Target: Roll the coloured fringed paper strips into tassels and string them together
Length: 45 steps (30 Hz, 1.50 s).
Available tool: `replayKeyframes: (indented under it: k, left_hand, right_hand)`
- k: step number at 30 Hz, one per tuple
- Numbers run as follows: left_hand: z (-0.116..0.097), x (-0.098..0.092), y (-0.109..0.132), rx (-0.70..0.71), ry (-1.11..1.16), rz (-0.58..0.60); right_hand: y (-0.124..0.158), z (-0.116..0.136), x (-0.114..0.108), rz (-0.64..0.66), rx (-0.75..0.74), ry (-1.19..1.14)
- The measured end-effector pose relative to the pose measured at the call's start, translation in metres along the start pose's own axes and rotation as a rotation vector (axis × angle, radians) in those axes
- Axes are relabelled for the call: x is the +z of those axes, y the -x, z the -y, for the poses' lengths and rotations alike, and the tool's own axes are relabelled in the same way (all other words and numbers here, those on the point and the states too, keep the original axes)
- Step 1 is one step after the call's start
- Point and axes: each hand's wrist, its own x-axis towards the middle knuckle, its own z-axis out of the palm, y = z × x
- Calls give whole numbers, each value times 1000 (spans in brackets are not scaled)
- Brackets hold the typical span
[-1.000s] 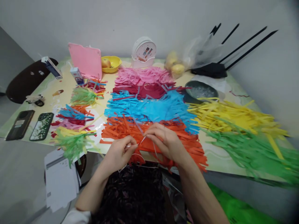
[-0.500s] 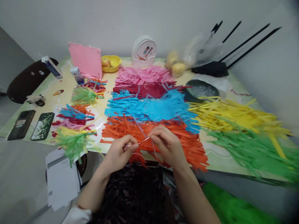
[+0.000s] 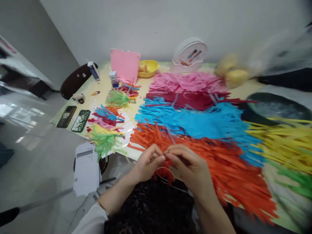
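Head view, left hand: the left hand is held low over the near table edge, its fingers curled, thumb and forefinger closed on a thin strand.
Right hand: the same strand is pinched by the right hand, its thumb and forefinger brought against the left fingertips; the strand's end is too small to be told.
White cord: a loop of white cord is seen just below the hands, with orange strips around it.
Orange fringe: the nearest band, orange fringe, is spread beneath and beyond the hands and out to the right.
Farther bands: blue fringe, crimson fringe and pink fringe are laid behind it in that order.
Right side: yellow fringe and green fringe are laid there, blurred.
Small tassels: mixed-colour tassels are grouped left of the bands.
Phones: a dark phone and a patterned phone are set side by side at the left edge.
Table back: a pink panel is stood upright beside a yellow bowl; fruit is held in the bowl.
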Motion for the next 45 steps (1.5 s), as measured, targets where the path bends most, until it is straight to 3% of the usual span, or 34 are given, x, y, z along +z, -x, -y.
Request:
replayKeyframes:
  k: [3,7,9,11,14,17,20,26,33,38,42,45]
  left_hand:
    - [-6,-20,17,36,-207,-49]
    - [-24,-72,28,299,-988,-242]
    - [-31,-102,24,330,-1394,-299]
    - [-33,-129,17,270,-1692,-276]
    - [-28,-157,5,194,-1912,-197]
    - [-22,-171,-1,181,-1964,-185]
    - [-21,-179,-5,191,-1982,-180]
    - [-30,-201,-26,203,-1991,-112]
    - [-31,-236,-57,276,-1848,-24]
    - [-41,-249,-74,322,-1794,19]
    - [-48,-252,-83,339,-1707,-31]
    - [-59,-253,-81,385,-1612,-152]
  right_hand:
    - [1,7,17,56,163,-230]
    - [-10,14,33,104,212,-350]
    - [-25,16,42,141,171,-263]
    - [-47,16,54,202,115,-102]
    - [-90,13,80,324,18,258]
    - [-135,2,114,415,-7,588]
    - [-168,-17,147,453,21,674]
    - [-186,-51,182,519,26,686]
    - [-180,-61,183,501,40,648]
    - [-178,-55,180,471,87,609]
    - [-175,-39,168,428,94,571]
    - [-167,-20,147,397,63,526]
